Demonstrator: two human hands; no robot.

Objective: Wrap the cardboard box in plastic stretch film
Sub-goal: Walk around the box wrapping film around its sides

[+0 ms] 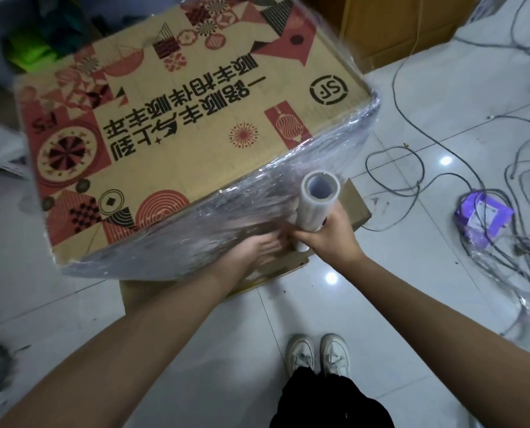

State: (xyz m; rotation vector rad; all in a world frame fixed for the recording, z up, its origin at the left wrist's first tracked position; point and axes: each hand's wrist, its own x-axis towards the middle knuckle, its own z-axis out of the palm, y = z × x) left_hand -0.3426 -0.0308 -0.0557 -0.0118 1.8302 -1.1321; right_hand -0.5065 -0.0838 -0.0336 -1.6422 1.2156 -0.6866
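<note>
A large cardboard box point(195, 131) with red and black printed patterns fills the upper middle. Clear stretch film point(195, 239) covers its near side and right side. My right hand point(328, 236) grips the lower part of a roll of stretch film point(319, 202), held upright against the box's near side. My left hand point(257, 251) lies flat with fingers spread on the film-covered near face, just left of the roll; it looks blurred.
The box rests on a smaller plain cardboard box point(353, 205) on a white tiled floor. Tangled cables point(504, 186) and a purple packet point(483, 214) lie at the right. A wooden cabinet point(402, 26) stands behind. My white shoes point(319, 353) are below.
</note>
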